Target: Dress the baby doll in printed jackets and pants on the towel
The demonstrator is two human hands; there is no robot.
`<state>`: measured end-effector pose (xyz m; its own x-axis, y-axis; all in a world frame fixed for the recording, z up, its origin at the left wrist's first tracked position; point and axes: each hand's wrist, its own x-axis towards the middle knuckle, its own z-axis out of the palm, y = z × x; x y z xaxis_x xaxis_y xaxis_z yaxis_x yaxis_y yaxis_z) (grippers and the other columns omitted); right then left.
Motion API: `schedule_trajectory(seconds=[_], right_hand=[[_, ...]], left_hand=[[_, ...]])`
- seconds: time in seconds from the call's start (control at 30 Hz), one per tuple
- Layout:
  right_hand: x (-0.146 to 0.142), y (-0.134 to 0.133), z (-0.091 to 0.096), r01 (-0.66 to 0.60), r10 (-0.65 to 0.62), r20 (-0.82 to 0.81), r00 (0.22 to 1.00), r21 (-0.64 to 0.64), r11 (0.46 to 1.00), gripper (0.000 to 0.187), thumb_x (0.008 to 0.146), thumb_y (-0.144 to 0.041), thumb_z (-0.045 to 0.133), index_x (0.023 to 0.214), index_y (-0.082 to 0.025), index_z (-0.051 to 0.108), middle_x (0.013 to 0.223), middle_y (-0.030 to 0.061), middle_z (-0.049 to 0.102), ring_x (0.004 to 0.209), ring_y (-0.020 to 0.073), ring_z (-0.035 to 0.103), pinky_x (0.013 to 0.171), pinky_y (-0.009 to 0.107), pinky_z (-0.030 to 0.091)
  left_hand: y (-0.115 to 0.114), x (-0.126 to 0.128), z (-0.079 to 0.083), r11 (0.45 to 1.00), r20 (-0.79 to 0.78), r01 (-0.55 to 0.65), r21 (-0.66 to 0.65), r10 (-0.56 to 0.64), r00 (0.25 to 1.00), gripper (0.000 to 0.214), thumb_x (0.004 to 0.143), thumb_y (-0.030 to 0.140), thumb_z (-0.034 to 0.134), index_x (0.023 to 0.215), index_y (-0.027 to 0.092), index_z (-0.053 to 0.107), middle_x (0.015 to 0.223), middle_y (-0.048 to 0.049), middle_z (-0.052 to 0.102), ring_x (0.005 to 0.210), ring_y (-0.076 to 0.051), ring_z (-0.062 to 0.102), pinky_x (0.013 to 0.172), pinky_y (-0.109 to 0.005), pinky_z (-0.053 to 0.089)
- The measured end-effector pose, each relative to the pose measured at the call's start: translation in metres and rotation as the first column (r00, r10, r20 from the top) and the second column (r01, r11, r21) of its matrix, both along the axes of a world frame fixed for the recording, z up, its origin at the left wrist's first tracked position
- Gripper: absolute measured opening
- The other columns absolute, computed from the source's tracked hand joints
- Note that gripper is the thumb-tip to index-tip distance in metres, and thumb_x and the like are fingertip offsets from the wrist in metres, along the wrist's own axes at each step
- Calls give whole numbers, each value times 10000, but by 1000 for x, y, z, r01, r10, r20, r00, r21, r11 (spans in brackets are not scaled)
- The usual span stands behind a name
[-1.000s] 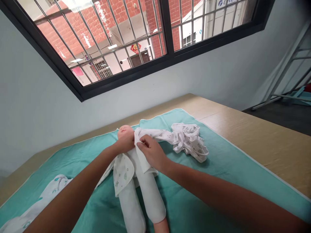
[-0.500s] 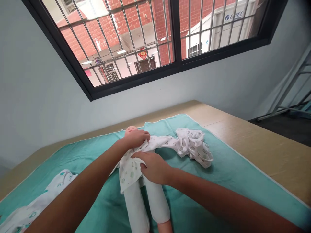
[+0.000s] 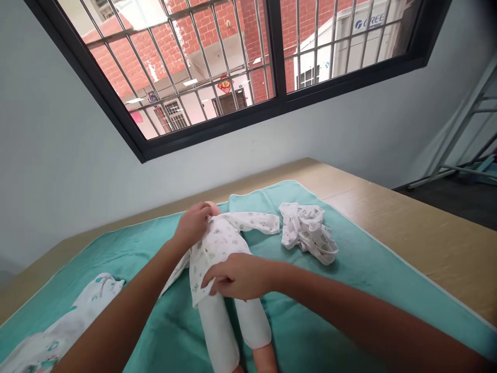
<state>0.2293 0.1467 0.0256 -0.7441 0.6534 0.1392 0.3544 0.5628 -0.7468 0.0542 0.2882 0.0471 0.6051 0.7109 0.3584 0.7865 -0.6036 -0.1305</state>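
Observation:
A baby doll lies on its back in the head view, its pinkish head (image 3: 212,208) partly covered by my left hand. It wears a white printed baby shirt (image 3: 223,241) and white leg coverings (image 3: 219,331). My left hand (image 3: 195,224) is closed on the shirt's edge at the collar, beside the doll's neck; its fingertips are partly hidden. Lower down, my right hand (image 3: 243,275) rests over the shirt front near the hem, fingers loosely bent and apart. One sleeve (image 3: 260,223) stretches out to the right, the other hangs down at the left.
A crumpled white printed garment (image 3: 308,230) lies right of the sleeve. Another white garment with green print (image 3: 73,318) lies at the left. Beneath is a green cloth (image 3: 349,295) on a wooden table (image 3: 392,223), against a wall with a barred window (image 3: 209,119).
My left hand has moved left across the doll's chest to the collar, and the shirt front now covers the chest. My right hand has shifted down toward the hem and released the fold it held.

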Motion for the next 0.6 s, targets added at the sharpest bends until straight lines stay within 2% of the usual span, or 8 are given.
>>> schedule_trajectory(seconds=[0.07, 0.17, 0.27, 0.3, 0.37, 0.4, 0.5, 0.6], right_hand=[[12, -1, 15, -35, 35, -45, 998, 2, 999, 339, 928, -193, 462, 1210, -213, 650, 1037, 23, 741, 567, 98, 620, 669, 246, 480], [48, -1, 21, 231, -220, -89, 971, 151, 961, 277, 948, -254, 474, 1126, -211, 683, 1019, 33, 734, 755, 157, 667, 693, 265, 483], [106, -6, 3, 508, -531, 25, 847, 254, 823, 244, 943, -329, 498, 1041, -228, 697, 989, 52, 717, 853, 217, 652, 707, 312, 479], [128, -11, -7, 586, -633, 60, 772, 319, 745, 252, 932, -367, 514, 1042, -229, 694, 1015, 69, 705, 896, 239, 642, 725, 331, 478], [167, -22, -29, 701, -798, 93, 596, 425, 573, 273, 889, -435, 562, 997, -224, 696, 1069, 102, 677, 1026, 290, 600, 812, 374, 474], [182, -28, -39, 742, -835, 129, 535, 401, 537, 302, 860, -480, 591, 981, -223, 694, 1068, 103, 668, 1012, 292, 600, 815, 376, 478], [208, -42, -64, 819, -844, 174, 507, 207, 535, 399, 844, -548, 584, 1087, -241, 659, 1144, 80, 644, 943, 250, 622, 795, 344, 499], [214, -44, -73, 893, -911, 153, 383, 190, 407, 491, 794, -572, 619, 1134, -219, 621, 1154, 91, 642, 960, 266, 620, 797, 349, 498]], left_hand=[[-14, 8, -6, 995, 71, 89, -52, -85, 994, 316, 917, 190, 397, 1039, 261, 679, 1297, -23, 612, 1139, -216, 574, 852, -328, 504], [-31, 1, -19, 986, 119, 102, -133, -86, 989, 338, 965, 276, 376, 1140, 252, 665, 1329, -35, 617, 1215, -245, 556, 994, -410, 470], [-45, -23, -38, 976, 261, 66, -206, -10, 965, 400, 999, 361, 338, 1249, 226, 619, 1381, -55, 586, 1283, -249, 520, 1089, -453, 416], [-50, -31, -45, 978, 315, 58, -201, 8, 949, 408, 999, 379, 347, 1270, 215, 604, 1399, -66, 570, 1295, -252, 510, 1101, -462, 408], [-63, -43, -59, 989, 410, 56, -140, 6, 912, 384, 991, 379, 390, 1252, 199, 606, 1399, -90, 562, 1296, -261, 509, 1104, -475, 410], [-71, -45, -65, 994, 450, 67, -91, -19, 893, 354, 985, 360, 416, 1230, 196, 612, 1388, -98, 566, 1290, -263, 513, 1098, -477, 419], [-97, -43, -74, 985, 517, 157, 74, -173, 838, 268, 959, 236, 475, 1191, 209, 605, 1352, -100, 579, 1278, -253, 523, 1079, -473, 445], [-118, -40, -72, 922, 472, 313, 229, -386, 792, 337, 895, 93, 531, 1201, 225, 580, 1326, -96, 594, 1275, -252, 527, 1093, -502, 432]])
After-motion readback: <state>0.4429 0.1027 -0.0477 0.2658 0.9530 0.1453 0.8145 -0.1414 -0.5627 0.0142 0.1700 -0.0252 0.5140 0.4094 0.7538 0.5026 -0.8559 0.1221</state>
